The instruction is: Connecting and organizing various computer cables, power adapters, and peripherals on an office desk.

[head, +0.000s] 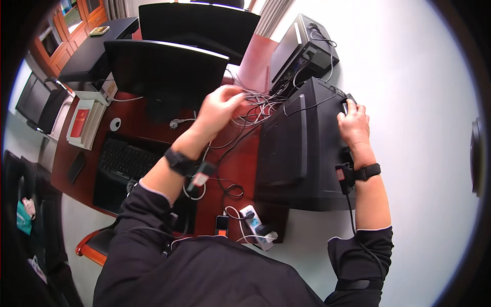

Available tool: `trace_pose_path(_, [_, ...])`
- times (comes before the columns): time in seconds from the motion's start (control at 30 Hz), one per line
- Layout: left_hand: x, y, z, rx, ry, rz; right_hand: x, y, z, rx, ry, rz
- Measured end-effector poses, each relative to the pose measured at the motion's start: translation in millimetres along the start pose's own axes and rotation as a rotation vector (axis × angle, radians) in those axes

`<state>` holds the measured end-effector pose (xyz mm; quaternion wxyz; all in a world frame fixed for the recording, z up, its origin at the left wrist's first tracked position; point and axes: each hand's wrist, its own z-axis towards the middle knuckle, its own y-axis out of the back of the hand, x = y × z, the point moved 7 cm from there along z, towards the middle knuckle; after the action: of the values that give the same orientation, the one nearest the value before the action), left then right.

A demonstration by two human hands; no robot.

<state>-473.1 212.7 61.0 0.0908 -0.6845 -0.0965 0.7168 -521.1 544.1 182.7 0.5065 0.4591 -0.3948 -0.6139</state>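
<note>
My left hand, a little blurred, is over the desk beside a tangle of grey and black cables. Its thumb and fingers are bent and apart, and I see nothing between them. On the right, my right hand grips a small black device at the top of a black computer case. A thin black cable runs across that case near the device. The fingers cover much of the device, so its exact kind is unclear.
Two black monitors stand at the back left. A second computer tower is behind the case. A keyboard is at the left, and a white power strip with plugs is at the near edge. A loose white plug lies on the desk.
</note>
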Motion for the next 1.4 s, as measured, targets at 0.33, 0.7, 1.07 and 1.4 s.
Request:
trace_pose_path(0.33, [112, 137, -118, -0.285, 0.280, 0.237, 3, -21, 28, 0.051, 0.036, 0.125])
trace_pose_path(0.7, [144, 133, -120, -0.155, 0.267, 0.651, -15, -16, -1, 0.012, 0.105, -0.149])
trace_pose_path(1.07, [188, 83, -34, -0.021, -0.138, 1.127, 133, 82, -192, 0.021, 0.681, 0.749])
trace_pose_path(1.4, [206, 70, 12, -0.080, -0.014, 1.245, 116, -38, -262, 0.526, 0.435, 0.667])
